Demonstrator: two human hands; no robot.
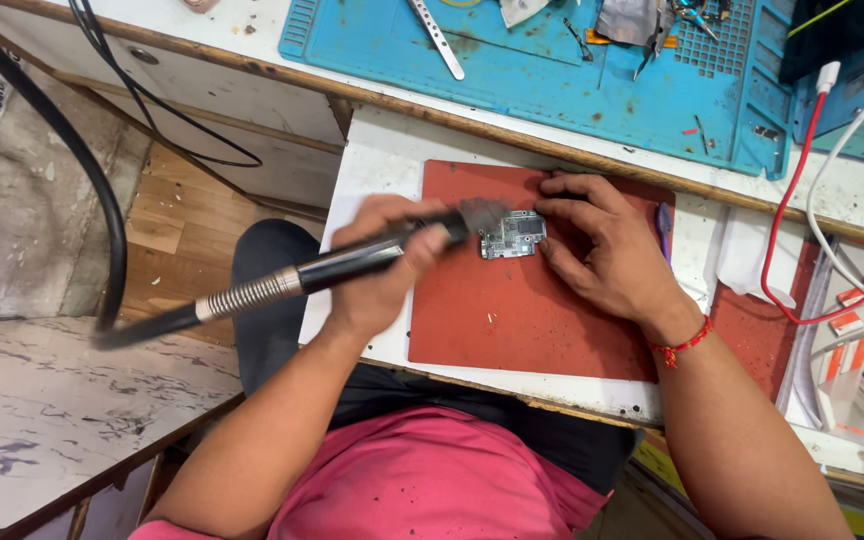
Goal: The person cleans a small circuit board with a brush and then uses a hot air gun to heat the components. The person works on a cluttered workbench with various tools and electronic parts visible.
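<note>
So a small circuit board (512, 235) is laid near the top middle of a red mat (512, 310), which sits on a white bench (377, 165) pulled out in front of the person. The board is pinned down by the right hand (607, 250), fingers (564, 212) spread a bit and pressed around its right edge, fingertips touching it from above and below. A red thread bracelet (682, 347) is worn on that wrist.

A hot-air wand (352, 265) with a black grip and a ribbed metal collar is wrapped in the left hand (382, 260), fingers curled tight around the handle. Its nozzle end is pointed at the board's left edge, just beside it; whether it's actually touching can't be told, that bit is blurred. A thick black hose (102, 190) is trailed off to the left.

Further back, a blue work mat (552, 90) is spread out, with metal tweezers (439, 40) and small scraps lying on it. A red cable (787, 220) and a white cable (827, 230) are looped at the right.
</note>
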